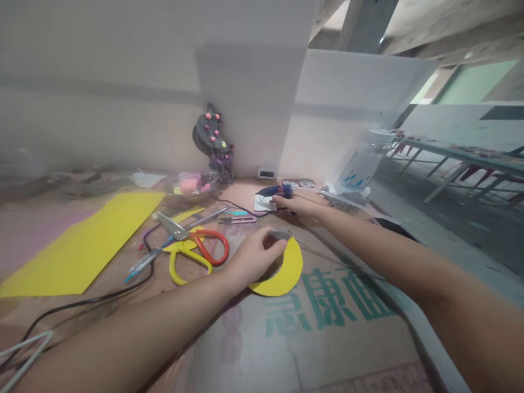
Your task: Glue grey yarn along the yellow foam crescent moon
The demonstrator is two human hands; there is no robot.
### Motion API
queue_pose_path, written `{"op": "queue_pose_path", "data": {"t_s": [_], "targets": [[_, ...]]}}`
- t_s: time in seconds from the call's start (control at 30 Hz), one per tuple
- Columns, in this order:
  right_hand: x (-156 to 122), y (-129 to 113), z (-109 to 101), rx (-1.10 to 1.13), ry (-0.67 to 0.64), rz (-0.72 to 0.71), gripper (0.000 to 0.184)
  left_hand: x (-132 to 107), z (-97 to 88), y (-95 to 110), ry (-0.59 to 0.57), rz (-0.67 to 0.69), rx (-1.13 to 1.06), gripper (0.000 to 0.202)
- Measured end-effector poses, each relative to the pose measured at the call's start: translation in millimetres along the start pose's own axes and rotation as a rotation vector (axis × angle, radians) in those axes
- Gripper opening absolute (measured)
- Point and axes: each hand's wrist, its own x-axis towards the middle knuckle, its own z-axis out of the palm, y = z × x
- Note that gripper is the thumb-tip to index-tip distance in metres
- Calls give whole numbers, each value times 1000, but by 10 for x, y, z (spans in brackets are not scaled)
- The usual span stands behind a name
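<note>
My left hand (pixel 254 254) rests on a round yellow cut-out (pixel 286 273) on the cardboard-covered table (pixel 327 349). Its fingers curl around a small grey piece (pixel 279 236) at the cut-out's top edge. My right hand (pixel 297 204) reaches further back and is closed on a blue glue gun (pixel 275 191), which lies over a small white card (pixel 264 204). Scissors with one red and one yellow handle (pixel 192 248) lie just left of my left hand.
A large yellow sheet (pixel 85 240) lies at the left. A black cable (pixel 82 303) runs across the table. A pen (pixel 143 262), small snips (pixel 237 220), a dark ornament with pink dots (pixel 213 139) and pink scraps (pixel 190 183) sit behind. The table's right edge drops to the floor.
</note>
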Motion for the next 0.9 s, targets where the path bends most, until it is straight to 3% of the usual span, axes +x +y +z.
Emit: {"op": "queue_pose_path", "data": {"t_s": [0.17,0.5,0.63,0.8,0.9], "targets": [[169,-19,110,15,33,48,44,-15,-12,62,-20,-15,-26,22],[300,241,-40,-134,-28,105,42,56,3,8,14,-46,-201,20],[190,244,-198,-254,37,56,46,53,-1,54,33,-96,-267,21],[-168,204,-410,-343,115,-51,32,46,10,53,28,-137,-329,24],[-470,142,-387,-179,53,-139,32,42,13,50,17,-103,-288,23]]}}
